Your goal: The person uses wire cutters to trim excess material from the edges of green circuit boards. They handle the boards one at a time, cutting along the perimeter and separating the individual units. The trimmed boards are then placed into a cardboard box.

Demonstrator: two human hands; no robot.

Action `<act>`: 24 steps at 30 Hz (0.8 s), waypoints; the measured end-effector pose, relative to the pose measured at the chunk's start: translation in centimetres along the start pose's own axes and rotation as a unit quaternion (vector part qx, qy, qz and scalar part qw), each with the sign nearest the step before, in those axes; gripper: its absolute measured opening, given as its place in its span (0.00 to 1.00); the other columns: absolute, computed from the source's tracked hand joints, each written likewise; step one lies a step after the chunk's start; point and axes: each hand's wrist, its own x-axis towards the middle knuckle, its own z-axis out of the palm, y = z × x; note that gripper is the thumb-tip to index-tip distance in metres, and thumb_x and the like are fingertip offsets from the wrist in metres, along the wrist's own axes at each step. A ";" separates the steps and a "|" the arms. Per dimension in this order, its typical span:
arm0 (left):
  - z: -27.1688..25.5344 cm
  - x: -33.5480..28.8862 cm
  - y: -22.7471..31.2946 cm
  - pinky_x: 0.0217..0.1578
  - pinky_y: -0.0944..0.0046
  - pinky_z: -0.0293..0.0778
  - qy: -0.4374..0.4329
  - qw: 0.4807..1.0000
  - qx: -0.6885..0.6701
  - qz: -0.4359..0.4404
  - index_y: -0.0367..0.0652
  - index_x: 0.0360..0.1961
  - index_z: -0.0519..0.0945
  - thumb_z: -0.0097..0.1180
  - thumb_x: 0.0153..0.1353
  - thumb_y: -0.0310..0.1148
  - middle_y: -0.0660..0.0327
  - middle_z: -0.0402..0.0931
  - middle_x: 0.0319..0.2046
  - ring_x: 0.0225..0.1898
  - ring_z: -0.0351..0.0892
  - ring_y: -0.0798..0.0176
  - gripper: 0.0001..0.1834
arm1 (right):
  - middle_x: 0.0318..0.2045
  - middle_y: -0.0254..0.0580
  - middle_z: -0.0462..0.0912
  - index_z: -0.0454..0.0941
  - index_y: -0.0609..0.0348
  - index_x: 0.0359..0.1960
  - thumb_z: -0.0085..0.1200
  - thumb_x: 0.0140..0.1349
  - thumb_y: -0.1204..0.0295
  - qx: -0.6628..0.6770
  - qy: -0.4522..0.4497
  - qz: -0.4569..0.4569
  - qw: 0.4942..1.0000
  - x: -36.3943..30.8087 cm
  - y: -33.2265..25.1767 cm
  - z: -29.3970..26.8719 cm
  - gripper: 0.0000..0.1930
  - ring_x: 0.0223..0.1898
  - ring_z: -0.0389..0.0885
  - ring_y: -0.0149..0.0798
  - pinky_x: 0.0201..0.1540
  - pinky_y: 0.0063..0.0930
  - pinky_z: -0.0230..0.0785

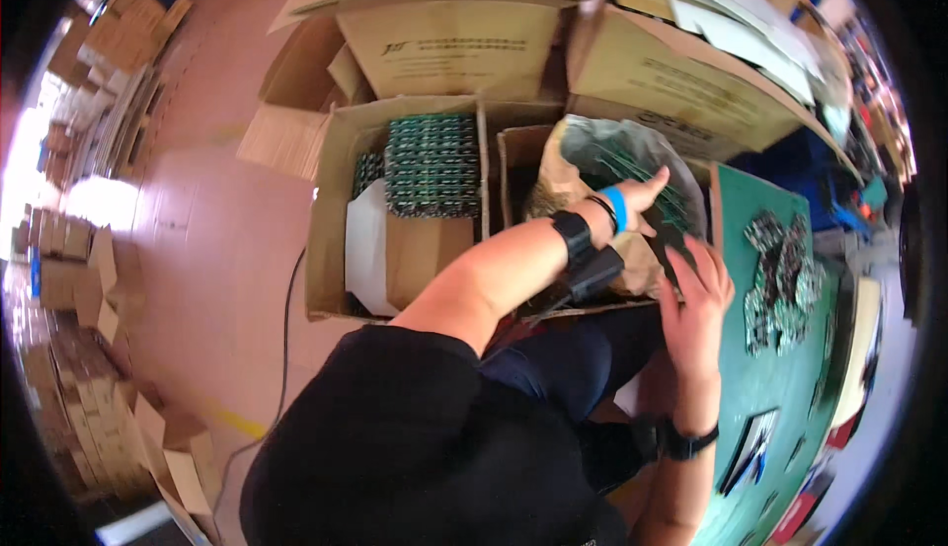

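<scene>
My left hand (642, 198), with a blue band and dark bands about the wrist, reaches over a crumpled brown paper bag (556, 189). Its fingers look apart, though some are partly hidden. Thin green strands (624, 159) lie in the bag right beside that hand; whether it touches them I cannot tell. My right hand (699, 294) is held open by the bag's right edge, fingers spread, with nothing seen in it. The bag stands inside a cardboard box (515, 156). To the left, another open box (331, 250) contains a neat stack of green-and-black patterned pieces (432, 166).
At right a green tabletop (755, 378) bears a loose pile of dark green-and-silver pieces (780, 284) and blue-handled pliers (758, 459). Raised cardboard flaps (449, 47) stand behind the boxes. A black cable (286, 349) crosses the floor, and stacked cartons (89, 388) line the far left.
</scene>
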 end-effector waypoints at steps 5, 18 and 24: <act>-3.6 -4.2 0.3 0.47 0.56 0.75 0.023 0.997 0.009 0.076 0.31 0.55 0.67 0.56 0.61 0.57 0.49 0.71 0.48 0.49 0.74 0.53 0.37 | 0.38 0.47 0.80 0.81 0.65 0.38 0.53 0.58 0.80 0.113 -0.039 0.093 0.988 -2.6 1.6 -3.0 0.07 0.42 0.76 0.47 0.49 0.37 0.65; -31.7 -16.3 4.1 0.70 0.44 0.39 0.228 0.528 0.811 0.111 0.35 0.71 0.41 0.72 0.31 0.63 0.46 0.32 0.73 0.74 0.30 0.43 0.75 | 0.34 0.48 0.80 0.79 0.69 0.37 0.49 0.62 0.80 0.151 -0.060 0.191 0.968 -6.6 3.3 -3.5 0.07 0.39 0.77 0.44 0.46 0.33 0.67; -35.9 -15.4 -2.2 0.69 0.45 0.42 0.270 0.374 0.877 0.134 0.47 0.72 0.43 0.77 0.34 0.41 0.51 0.42 0.72 0.72 0.44 0.51 0.68 | 0.33 0.46 0.78 0.79 0.67 0.37 0.49 0.61 0.81 0.147 -0.057 0.185 0.970 -6.9 3.5 -2.9 0.07 0.39 0.74 0.43 0.44 0.32 0.66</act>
